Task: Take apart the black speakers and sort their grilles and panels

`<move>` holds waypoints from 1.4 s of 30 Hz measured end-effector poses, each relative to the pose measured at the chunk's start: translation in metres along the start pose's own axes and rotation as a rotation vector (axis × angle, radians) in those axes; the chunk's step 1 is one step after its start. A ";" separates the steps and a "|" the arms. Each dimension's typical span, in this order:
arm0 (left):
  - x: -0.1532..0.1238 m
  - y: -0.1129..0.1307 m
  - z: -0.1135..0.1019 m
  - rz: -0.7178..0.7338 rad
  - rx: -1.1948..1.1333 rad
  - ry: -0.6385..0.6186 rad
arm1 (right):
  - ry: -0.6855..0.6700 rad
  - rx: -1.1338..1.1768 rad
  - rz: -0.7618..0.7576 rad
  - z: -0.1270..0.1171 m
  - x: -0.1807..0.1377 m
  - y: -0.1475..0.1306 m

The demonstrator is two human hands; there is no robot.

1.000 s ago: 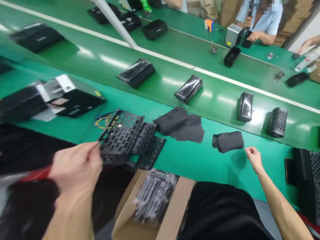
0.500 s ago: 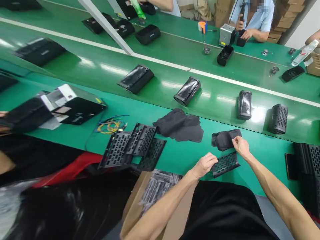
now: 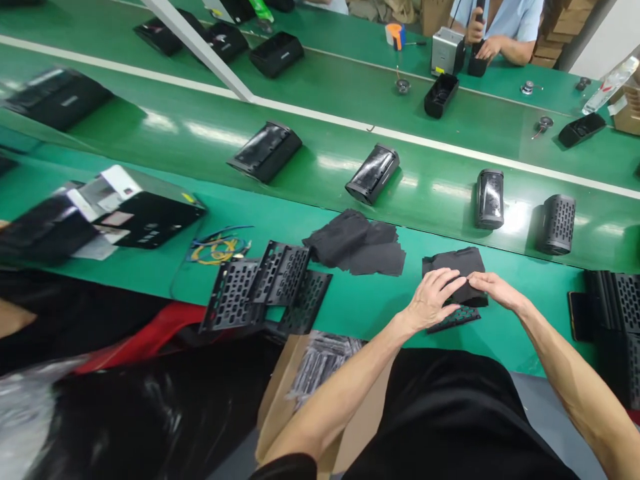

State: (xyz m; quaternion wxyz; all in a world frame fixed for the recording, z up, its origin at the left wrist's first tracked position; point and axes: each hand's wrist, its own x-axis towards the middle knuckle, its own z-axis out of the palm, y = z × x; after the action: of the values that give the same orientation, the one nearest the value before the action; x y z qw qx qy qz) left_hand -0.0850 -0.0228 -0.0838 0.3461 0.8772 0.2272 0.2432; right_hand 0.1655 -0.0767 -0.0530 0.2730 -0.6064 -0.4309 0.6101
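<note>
A thin black fabric sheet [image 3: 477,295] hangs over a black perforated grille panel [image 3: 455,321], hiding most of it. My right hand [image 3: 497,289] pinches the sheet near its right side. My left hand [image 3: 433,300] has its fingers stretched out and apart, lying against the sheet's left part above the panel; whether its fingertips grip the cloth is not visible. Just behind both hands lies a stack of black fabric sheets [image 3: 456,259]. A larger pile of such sheets [image 3: 357,243] spreads to the left.
Several grille panels [image 3: 267,287] overlap left of my hands, beside coiled cables [image 3: 220,248]. Speaker housings [image 3: 373,175] stand along the conveyor belt [image 3: 320,167]. More grilles [image 3: 615,327] and a phone [image 3: 580,317] lie right. An open carton [image 3: 283,387] sits below. A co-worker [image 3: 500,40] works opposite.
My right hand has drawn a fabric sheet from the stack toward me, over the grille panel. My left hand has let go of the panel's edge and moved right, onto the sheet.
</note>
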 end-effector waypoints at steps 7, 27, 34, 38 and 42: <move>-0.005 0.022 0.014 -0.573 -0.448 -0.013 | -0.096 0.694 0.236 0.019 -0.032 0.012; -0.079 0.007 0.048 -0.986 -0.294 -0.030 | 0.456 -0.182 0.383 0.049 -0.021 0.085; -0.085 -0.004 0.046 -1.101 -0.013 -0.060 | 0.521 -0.527 0.294 0.047 -0.017 0.090; -0.079 -0.012 0.044 -1.057 -0.008 -0.020 | 0.501 -0.602 0.249 0.045 -0.009 0.093; -0.074 -0.019 0.041 -0.982 -0.114 0.028 | 0.494 -0.574 0.232 0.040 -0.007 0.093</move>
State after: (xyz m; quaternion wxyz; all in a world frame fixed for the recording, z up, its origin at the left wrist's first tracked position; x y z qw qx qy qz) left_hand -0.1226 -0.0728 -0.1434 0.4641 0.6430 0.6046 0.0754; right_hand 0.1447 -0.1345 -0.1333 0.1171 -0.8313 -0.4336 0.3274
